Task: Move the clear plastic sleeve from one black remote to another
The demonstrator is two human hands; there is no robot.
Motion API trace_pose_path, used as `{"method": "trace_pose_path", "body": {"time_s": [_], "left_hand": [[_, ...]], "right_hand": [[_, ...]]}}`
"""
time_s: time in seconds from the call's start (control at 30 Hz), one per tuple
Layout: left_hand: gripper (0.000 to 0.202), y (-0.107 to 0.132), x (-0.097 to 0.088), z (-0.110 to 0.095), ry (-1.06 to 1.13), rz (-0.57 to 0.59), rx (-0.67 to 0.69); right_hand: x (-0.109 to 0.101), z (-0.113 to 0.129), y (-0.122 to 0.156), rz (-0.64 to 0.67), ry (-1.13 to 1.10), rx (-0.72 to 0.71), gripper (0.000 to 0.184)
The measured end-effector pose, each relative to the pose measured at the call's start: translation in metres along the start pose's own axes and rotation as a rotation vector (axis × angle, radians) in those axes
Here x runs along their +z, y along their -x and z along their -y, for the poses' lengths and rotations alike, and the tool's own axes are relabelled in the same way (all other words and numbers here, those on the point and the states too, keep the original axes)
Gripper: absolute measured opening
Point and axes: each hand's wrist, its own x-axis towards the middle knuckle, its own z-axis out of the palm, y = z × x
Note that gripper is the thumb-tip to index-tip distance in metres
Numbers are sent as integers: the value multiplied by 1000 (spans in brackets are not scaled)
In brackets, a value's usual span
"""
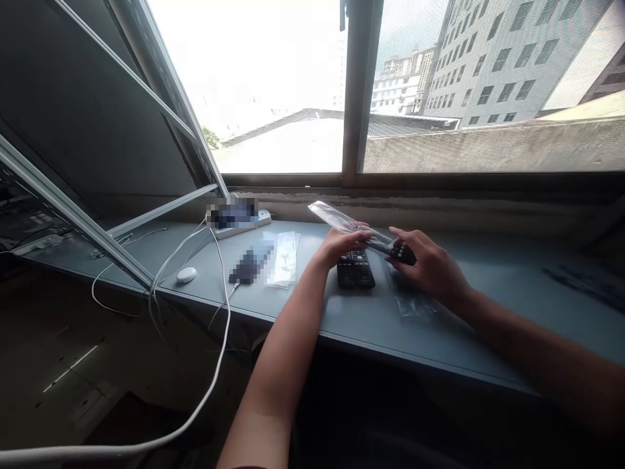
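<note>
My right hand (430, 264) grips the end of a black remote control (403, 251), whose buttons show between my fingers. The rest of this remote runs into a clear plastic sleeve (334, 218), tilted up to the left above the table. My left hand (344, 242) is closed on the middle of the sleeve. Two more black remotes (356, 272) lie side by side on the table beneath my hands, their far ends partly hidden. Below my right hand lie clear plastic bags (414, 303), partly covered by the hand.
The grey table (336, 316) runs along a window. Left of my arm lie a stack of clear sleeves (283, 260), a blurred-out device (251, 262) on a cable, a white oval object (186, 275) and a power strip (244, 223). White cables (225, 339) loop past a metal frame (122, 251).
</note>
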Motion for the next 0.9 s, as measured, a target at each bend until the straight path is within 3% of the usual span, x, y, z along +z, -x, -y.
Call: {"method": "trace_pose_path", "body": {"time_s": [0.13, 0.23, 0.43, 0.67, 0.77, 0.9], "left_hand": [[37, -7, -3, 0, 39, -220, 61], [36, -10, -5, -2, 36, -280, 61], [41, -10, -4, -5, 87, -231, 2], [45, -5, 5, -5, 110, -26, -39], [42, -4, 8, -7, 131, -52, -34], [40, -4, 8, -10, 178, -142, -11]], "right_hand": [[6, -11, 0, -29, -30, 31, 61], [7, -19, -2, 0, -65, 23, 47], [-3, -12, -4, 10, -15, 21, 43], [-9, 5, -6, -54, -88, 79, 50], [-12, 9, -8, -76, -139, 100, 58], [-22, 17, -11, -33, -147, 125, 50]]}}
